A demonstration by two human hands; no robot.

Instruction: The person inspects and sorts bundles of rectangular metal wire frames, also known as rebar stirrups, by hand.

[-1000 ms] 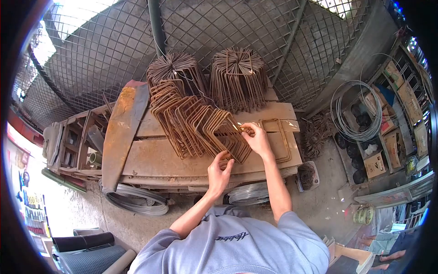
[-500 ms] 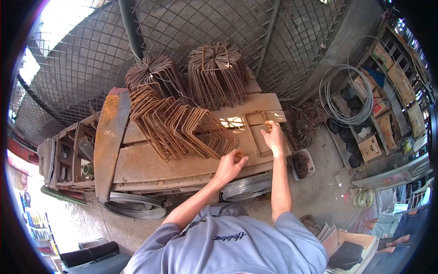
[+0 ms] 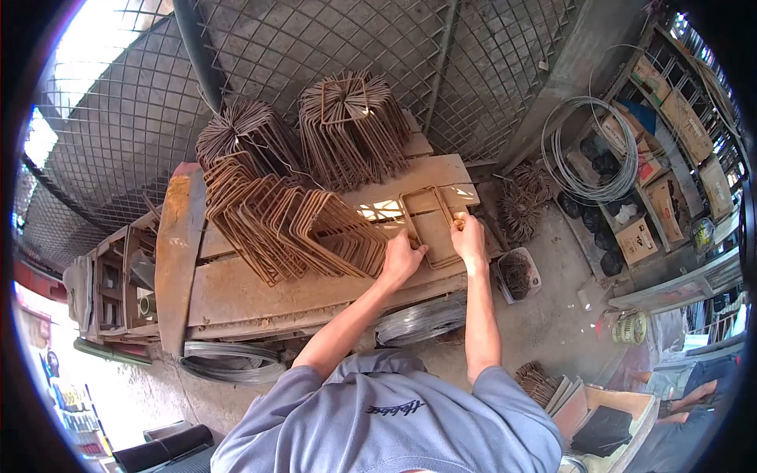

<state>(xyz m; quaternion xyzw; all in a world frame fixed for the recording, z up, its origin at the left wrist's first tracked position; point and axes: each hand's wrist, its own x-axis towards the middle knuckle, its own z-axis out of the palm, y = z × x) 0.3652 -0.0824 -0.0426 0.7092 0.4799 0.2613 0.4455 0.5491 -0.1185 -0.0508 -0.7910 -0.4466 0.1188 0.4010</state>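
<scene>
A rectangular rusty wire frame (image 3: 404, 206) lies at the right part of the wooden bench (image 3: 260, 296). My right hand (image 3: 469, 239) is closed on its right side, near the upper corner. At the left side of the same frame, my left hand (image 3: 402, 258) has its fingers closed round the wire. Just left of that hand, a leaning row of similar bent frames (image 3: 292, 225) spreads across the bench. Two round bundles of rusty frames, one left (image 3: 244, 138) and one right (image 3: 351, 126), stand behind the row.
Wire mesh (image 3: 315, 39) rises behind the bench. Coiled wire (image 3: 591, 150) hangs at the right, above boxes. A white bucket (image 3: 518, 276) stands by the bench's right end. More wire coils (image 3: 422, 319) lie below the front edge. Part of a person (image 3: 694, 402) shows at lower right.
My left hand has moved right and up to the frame's left side and closed on it. My right hand has closed on the right side. The view has shifted slightly.
</scene>
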